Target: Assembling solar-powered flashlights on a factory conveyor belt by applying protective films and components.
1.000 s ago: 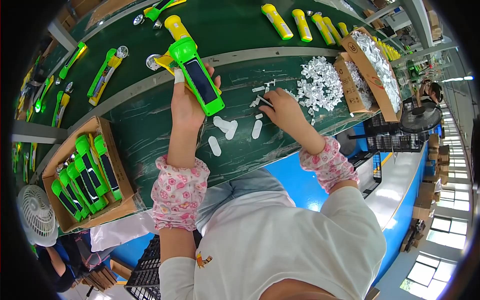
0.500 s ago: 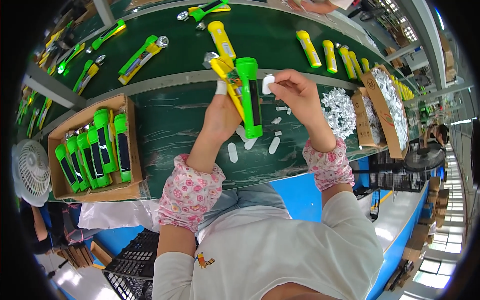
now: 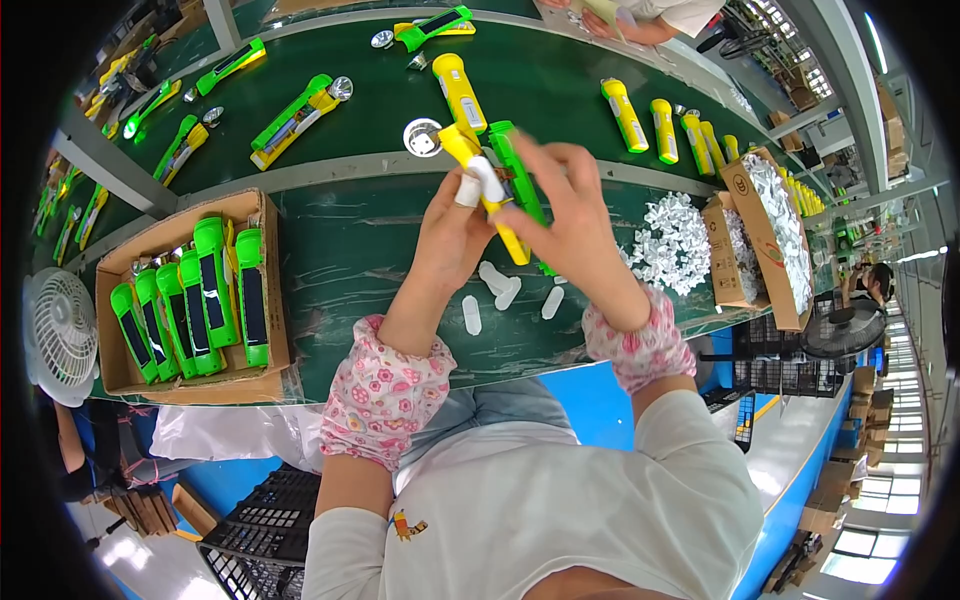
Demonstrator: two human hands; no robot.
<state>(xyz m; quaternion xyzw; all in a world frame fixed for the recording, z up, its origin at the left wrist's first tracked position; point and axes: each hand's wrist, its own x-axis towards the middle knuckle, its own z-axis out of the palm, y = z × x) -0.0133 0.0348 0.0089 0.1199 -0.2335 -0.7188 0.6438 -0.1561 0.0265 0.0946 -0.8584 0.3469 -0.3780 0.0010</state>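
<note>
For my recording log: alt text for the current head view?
A person's left hand holds an opened yellow-and-green flashlight; the blurred right hand overlaps it, above a green bench. A box of flashlights stands left; white pieces lie piled right.

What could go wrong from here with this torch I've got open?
Three possible risks. The reflector sits outside the torch, so it might get bumped or tugged. The green half and yellow half are apart in front of your left hand, so inner parts could shift if it tips. And your right hand is near the white pile, so a sideways swing might scatter the loose bits.
</note>
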